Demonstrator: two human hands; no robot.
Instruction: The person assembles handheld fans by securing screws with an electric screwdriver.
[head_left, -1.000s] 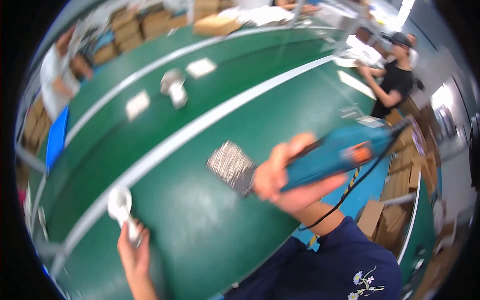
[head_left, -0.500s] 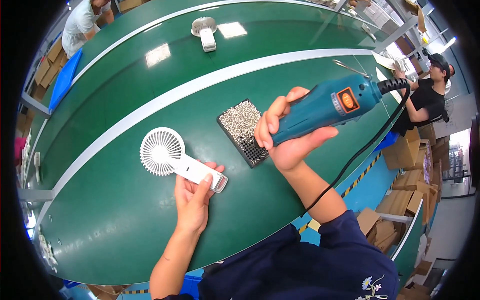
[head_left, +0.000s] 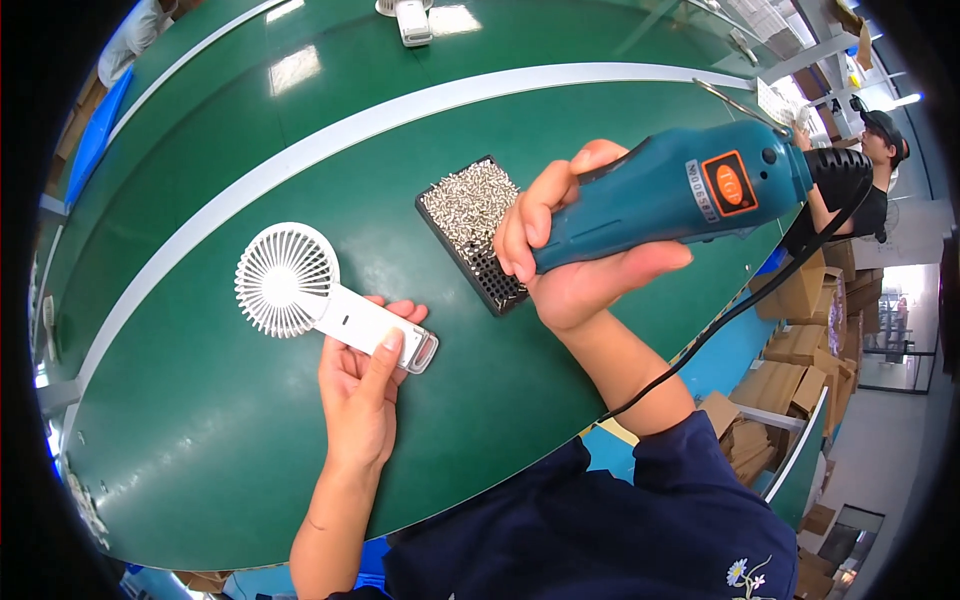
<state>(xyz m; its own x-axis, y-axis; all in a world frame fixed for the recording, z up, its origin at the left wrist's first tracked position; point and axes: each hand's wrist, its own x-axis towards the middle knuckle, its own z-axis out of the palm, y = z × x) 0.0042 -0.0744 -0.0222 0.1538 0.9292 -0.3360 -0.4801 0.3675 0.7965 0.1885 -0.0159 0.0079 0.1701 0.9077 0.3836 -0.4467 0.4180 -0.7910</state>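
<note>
My left hand [head_left: 365, 385] grips the handle of a white handheld fan [head_left: 365, 325], thumb on top and fingers beneath. The fan's round slatted head points to the far left, over the green table. In my right hand [head_left: 575, 255] is a teal electric screwdriver [head_left: 670, 195], its body slanting up to the right with a metal hanging loop and a black cord at that end. Its tip is hidden behind my fingers. Just left of the right hand lies a black screw tray [head_left: 468, 245] with small silver screws heaped over its holes.
Another white fan [head_left: 412, 22] lies on the green belt beyond the white rail [head_left: 400, 112]. The black cord [head_left: 730, 330] hangs down past my right forearm. A person in black [head_left: 870, 190] is at the right, near cardboard boxes [head_left: 790, 385]. A blue bin [head_left: 98, 140] stands at the left.
The view has shifted, with the tray and far fan sitting higher. The screwdriver appears larger and farther right. My left hand and the fan appear farther left; both grips are unchanged.
</note>
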